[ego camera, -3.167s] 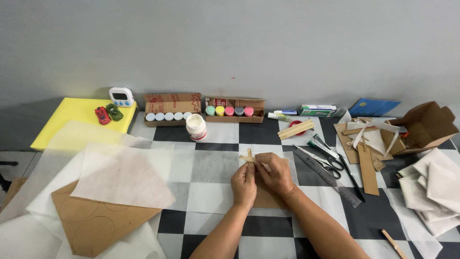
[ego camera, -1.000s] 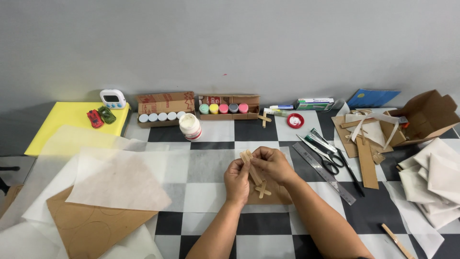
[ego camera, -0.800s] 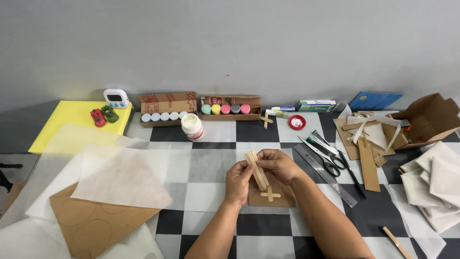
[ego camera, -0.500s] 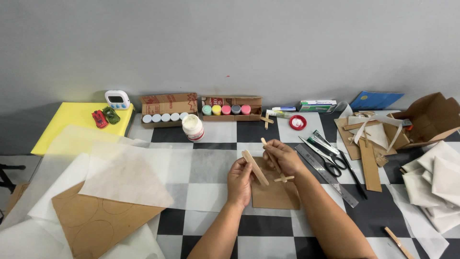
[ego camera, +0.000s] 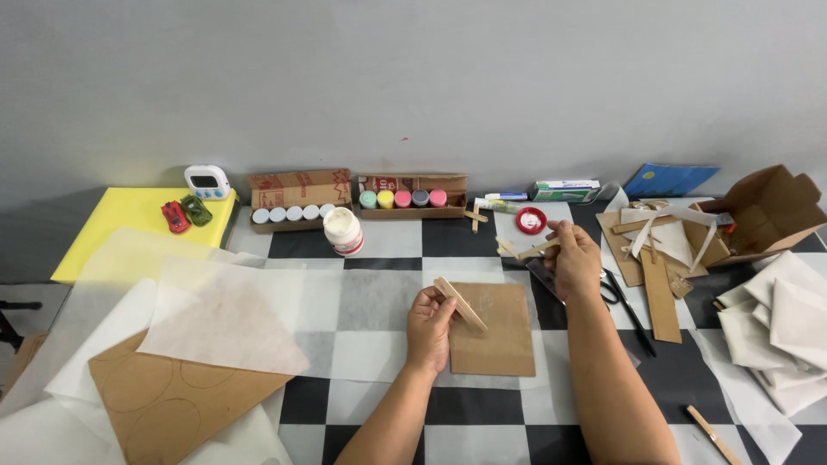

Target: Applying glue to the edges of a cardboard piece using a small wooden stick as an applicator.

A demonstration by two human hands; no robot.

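My left hand (ego camera: 429, 323) holds a flat wooden stick (ego camera: 461, 305) at a slant over the left edge of a small brown cardboard square (ego camera: 493, 329) on the checkered table. My right hand (ego camera: 575, 257) is raised to the right and farther back, pinching a small cross of wooden sticks (ego camera: 527, 250) near a red lid (ego camera: 531, 220) with white glue in it. Another small stick cross (ego camera: 475, 216) lies by the paint box.
A white glue jar (ego camera: 343, 231) and two boxes of paint pots (ego camera: 291, 200) (ego camera: 412, 195) stand at the back. Scissors (ego camera: 613, 288), cardboard strips (ego camera: 659, 282) and an open box (ego camera: 767, 213) lie right. Translucent paper (ego camera: 220, 314) and a cardboard sheet (ego camera: 172, 400) lie left; yellow sheet (ego camera: 129, 224) far left.
My hands, together over the cardboard square, have parted. The right hand carried the stick cross up and right toward the red lid; the left kept the single stick.
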